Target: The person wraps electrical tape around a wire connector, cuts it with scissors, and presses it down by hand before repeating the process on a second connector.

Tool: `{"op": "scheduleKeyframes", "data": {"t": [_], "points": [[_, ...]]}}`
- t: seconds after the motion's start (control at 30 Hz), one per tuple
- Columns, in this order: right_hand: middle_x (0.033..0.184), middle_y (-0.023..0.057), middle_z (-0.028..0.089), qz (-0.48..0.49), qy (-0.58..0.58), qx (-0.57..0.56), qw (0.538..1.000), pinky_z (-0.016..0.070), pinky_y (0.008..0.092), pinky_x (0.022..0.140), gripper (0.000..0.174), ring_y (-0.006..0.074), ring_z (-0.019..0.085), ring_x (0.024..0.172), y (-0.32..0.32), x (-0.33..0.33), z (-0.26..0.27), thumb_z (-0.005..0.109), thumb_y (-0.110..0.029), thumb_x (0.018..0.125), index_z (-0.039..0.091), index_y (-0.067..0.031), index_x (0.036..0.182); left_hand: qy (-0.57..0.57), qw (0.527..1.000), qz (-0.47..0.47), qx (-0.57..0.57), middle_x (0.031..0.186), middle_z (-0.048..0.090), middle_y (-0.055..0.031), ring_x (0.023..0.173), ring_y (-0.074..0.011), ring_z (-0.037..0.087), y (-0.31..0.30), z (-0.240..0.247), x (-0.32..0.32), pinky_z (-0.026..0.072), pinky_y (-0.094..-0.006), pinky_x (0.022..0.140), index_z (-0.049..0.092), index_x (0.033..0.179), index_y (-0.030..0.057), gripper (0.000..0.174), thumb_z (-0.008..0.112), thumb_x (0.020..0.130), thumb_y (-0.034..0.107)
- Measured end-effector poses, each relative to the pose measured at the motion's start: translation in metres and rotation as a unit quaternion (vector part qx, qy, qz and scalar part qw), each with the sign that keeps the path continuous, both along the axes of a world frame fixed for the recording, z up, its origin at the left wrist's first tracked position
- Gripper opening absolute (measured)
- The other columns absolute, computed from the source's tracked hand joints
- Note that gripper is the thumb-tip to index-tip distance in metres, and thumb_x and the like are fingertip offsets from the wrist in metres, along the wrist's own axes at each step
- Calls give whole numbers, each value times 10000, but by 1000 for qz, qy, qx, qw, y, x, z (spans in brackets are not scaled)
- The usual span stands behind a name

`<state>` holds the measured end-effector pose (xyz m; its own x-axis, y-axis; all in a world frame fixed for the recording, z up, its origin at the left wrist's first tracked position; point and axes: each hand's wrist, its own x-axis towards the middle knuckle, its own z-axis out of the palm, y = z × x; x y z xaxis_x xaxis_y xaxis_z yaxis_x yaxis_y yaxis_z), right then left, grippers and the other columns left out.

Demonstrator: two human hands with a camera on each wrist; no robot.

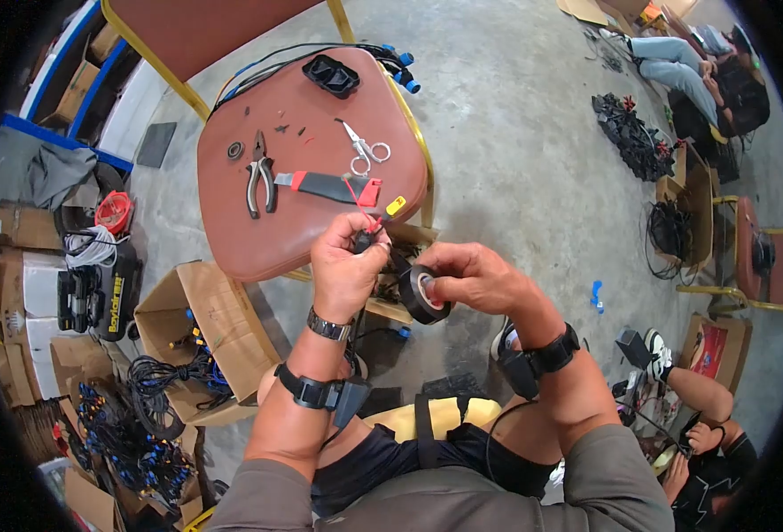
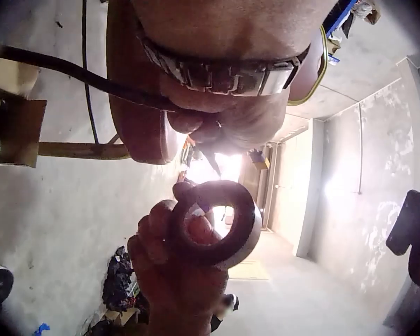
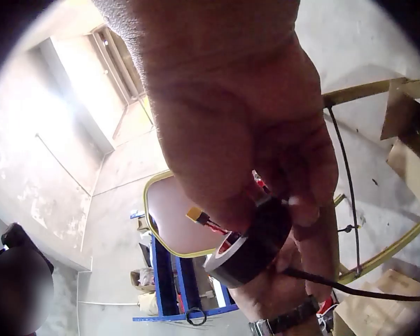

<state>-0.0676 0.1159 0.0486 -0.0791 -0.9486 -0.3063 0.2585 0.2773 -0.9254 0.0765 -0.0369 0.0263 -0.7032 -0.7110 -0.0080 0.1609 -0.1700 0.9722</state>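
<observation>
My left hand [image 1: 342, 266] pinches a black cable [image 3: 357, 290] whose red wires end in a yellow connector [image 1: 396, 207]. In my right hand [image 1: 489, 279] is a roll of black electrical tape [image 1: 420, 300], gripped with the thumb in its core. A short strip of tape stretches from the roll toward the left fingertips. The left wrist view shows the tape roll [image 2: 246, 224] face on, just below the left hand. Beyond the hands, a utility knife [image 1: 325, 186], pliers [image 1: 260, 177] and scissors [image 1: 363, 151] lie on a brown chair seat [image 1: 232, 235].
A black plastic tray [image 1: 331, 76], a small dark ring [image 1: 235, 151] and a cable with blue connectors [image 1: 405, 60] are also on the seat. An open cardboard box [image 1: 223, 310] of cables stands at left. Two other people sit at the right.
</observation>
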Motion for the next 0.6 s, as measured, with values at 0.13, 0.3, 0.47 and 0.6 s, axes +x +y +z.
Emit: {"op": "scheduleKeyframes", "data": {"t": [0.13,0.3,0.47,0.6], "points": [[845,-15,605,-8,-40,-24,999,476,238,661,204,66,547,743,2,2,0,562,-19,880,620,2,1074,-35,999,-12,14,858,652,-36,501,-28,480,-1,3,0,342,-179,392,564,958,69,259,632,781,-107],[832,-29,576,-52,-46,11,998,433,226,640,251,63,521,737,-2,-4,-2,548,-33,845,632,-16,1081,-62,995,-45,70,856,652,-34,492,-25,476,5,13,-1,328,-180,374,557,943,76,255,633,781,-104],[743,-45,557,-49,-23,21,998,389,226,579,162,46,485,667,-4,3,-4,637,-205,885,654,-51,838,-40,993,-60,90,863,656,-61,450,-25,447,4,14,-1,303,-183,352,548,933,81,260,619,780,-118],[639,-44,537,-25,-11,53,998,392,237,514,201,46,485,581,-5,9,-9,680,-218,873,662,-44,773,-56,992,-77,77,865,657,-77,432,-26,429,3,11,0,289,-184,346,544,931,83,260,617,780,-115]]}}
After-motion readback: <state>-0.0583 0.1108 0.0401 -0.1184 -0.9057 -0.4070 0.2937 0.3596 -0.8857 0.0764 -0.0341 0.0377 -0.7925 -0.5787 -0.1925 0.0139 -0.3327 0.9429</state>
